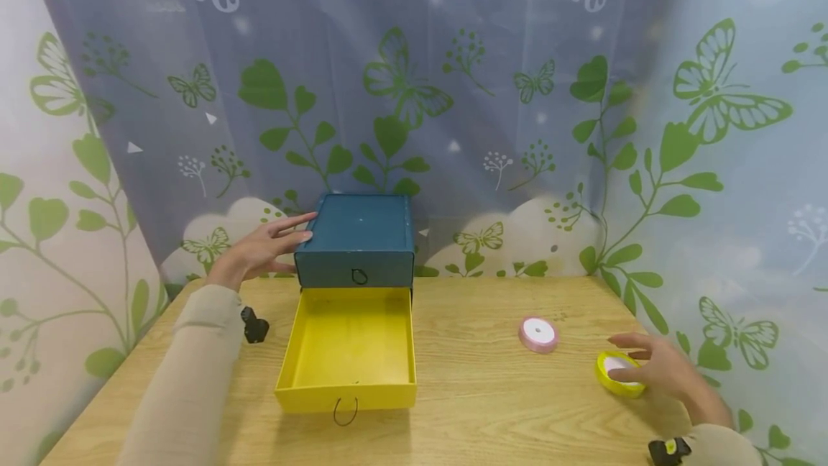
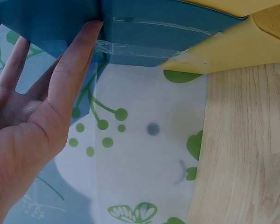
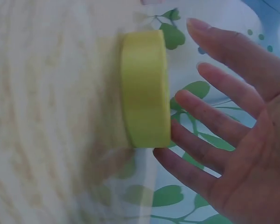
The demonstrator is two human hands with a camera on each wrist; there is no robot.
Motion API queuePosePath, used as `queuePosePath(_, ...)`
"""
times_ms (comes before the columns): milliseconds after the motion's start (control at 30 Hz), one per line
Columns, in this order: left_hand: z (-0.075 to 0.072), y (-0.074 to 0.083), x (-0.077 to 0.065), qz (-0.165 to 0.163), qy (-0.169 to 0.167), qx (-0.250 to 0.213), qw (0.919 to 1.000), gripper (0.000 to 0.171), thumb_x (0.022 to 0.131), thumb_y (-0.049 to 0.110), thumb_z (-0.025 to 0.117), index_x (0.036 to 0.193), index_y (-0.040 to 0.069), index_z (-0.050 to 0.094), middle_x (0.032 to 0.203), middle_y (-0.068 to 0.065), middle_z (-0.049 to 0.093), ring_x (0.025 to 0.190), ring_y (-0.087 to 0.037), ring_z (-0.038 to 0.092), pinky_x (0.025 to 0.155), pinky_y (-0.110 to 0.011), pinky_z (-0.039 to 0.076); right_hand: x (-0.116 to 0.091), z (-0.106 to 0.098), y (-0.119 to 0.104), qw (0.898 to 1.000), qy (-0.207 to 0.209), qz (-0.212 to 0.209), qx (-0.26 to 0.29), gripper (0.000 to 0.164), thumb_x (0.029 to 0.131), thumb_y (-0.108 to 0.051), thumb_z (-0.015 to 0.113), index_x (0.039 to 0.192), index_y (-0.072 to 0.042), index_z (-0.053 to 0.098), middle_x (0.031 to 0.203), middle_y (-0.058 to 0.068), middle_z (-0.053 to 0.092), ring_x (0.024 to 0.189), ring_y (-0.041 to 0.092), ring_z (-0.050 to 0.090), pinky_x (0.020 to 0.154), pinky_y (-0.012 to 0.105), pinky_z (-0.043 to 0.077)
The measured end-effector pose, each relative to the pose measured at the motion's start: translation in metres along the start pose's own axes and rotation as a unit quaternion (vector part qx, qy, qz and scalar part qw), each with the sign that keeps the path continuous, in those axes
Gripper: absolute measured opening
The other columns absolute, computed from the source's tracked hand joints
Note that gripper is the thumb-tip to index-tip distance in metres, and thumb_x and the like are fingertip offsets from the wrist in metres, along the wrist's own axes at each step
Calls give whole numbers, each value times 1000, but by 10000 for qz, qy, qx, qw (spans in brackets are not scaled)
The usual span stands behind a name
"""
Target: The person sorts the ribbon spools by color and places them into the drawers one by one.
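My left hand [image 1: 259, 250] rests its nearly straight fingers against the left side of a blue drawer box [image 1: 362, 225]. In the left wrist view, a fingertip of that hand [image 2: 42, 116] lies at the box's edge, beside strips of clear tape. Below the blue upper part, a yellow drawer [image 1: 349, 399] with a thin cord loop is pulled out, its inside bare. On the right, my right hand [image 1: 666, 372] reaches over a yellow ribbon roll [image 1: 619, 388]. From the right wrist view, its fingers are spread right by the edge of the roll [image 3: 144, 88], not curled round it.
A pink ribbon roll [image 1: 537, 340] with a white face lies flat between the drawer and the yellow roll. Near my left forearm is a small black object [image 1: 255, 326] on the wooden table [image 1: 479, 394]. A curtain [image 1: 479, 92] with leaves and butterflies surrounds the table.
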State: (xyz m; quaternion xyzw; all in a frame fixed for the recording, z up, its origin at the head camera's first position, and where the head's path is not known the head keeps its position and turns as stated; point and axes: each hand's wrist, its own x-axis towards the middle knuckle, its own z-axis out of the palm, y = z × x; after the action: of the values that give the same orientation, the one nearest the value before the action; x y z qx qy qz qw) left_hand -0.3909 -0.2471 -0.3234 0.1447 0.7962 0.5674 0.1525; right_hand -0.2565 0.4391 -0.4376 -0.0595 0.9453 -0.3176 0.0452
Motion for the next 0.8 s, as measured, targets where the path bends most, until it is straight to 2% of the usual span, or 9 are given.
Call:
queuePosePath(133, 0, 0, 0, -24, 9, -27, 10000, 76, 103, 45, 62, 166, 32, 22, 176, -11, 1, 161, -44, 9, 117, -66, 41, 3, 3, 4, 9998, -175, 29, -35, 76, 88, -31, 83, 146, 7, 51, 150, 39, 45, 122, 60, 56, 91, 60, 58)
queuePosePath(267, -1, 1, -1, -35, 27, -33, 10000, 77, 102, 46, 63, 166, 32, 22, 176, -10, 1, 161, -44, 9, 116, -66, 41, 4, 6, 4, 9998, -123, -75, -135, 76, 85, -27, 86, 144, 8, 53, 149, 40, 45, 120, 61, 55, 91, 61, 57)
queuePosePath(400, -1, 0, 0, 5, -26, -18, 10000, 77, 102, 46, 62, 166, 31, 21, 176, -10, -1, 161, -45, 7, 117, -67, 40, 5, 10, 4, 9991, 14, -329, -252, 73, 80, -20, 89, 138, 9, 57, 143, 39, 51, 117, 57, 58, 91, 59, 57)
queuePosePath(533, -1, -2, 0, 51, -89, -72, 9999, 77, 103, 44, 62, 167, 31, 20, 176, -10, -2, 161, -45, 6, 117, -68, 38, 6, 14, 7, 9982, 129, -413, -404, 71, 76, -18, 92, 134, 8, 62, 138, 36, 58, 116, 51, 60, 89, 51, 57)
queuePosePath(667, -1, -2, 0, 44, -82, -92, 9999, 77, 103, 44, 62, 167, 31, 20, 176, -10, -2, 161, -45, 6, 117, -69, 37, 7, 15, 6, 9986, 85, -258, -461, 71, 75, -19, 92, 134, 6, 63, 139, 36, 58, 112, 48, 62, 84, 44, 56)
queuePosePath(800, -2, -2, -1, 14, -43, -62, 10000, 77, 102, 45, 62, 166, 32, 21, 176, -10, -1, 161, -45, 7, 117, -68, 39, 9, 14, 4, 9981, 14, -185, -585, 72, 77, -21, 91, 136, 7, 61, 139, 37, 57, 113, 49, 61, 83, 45, 57)
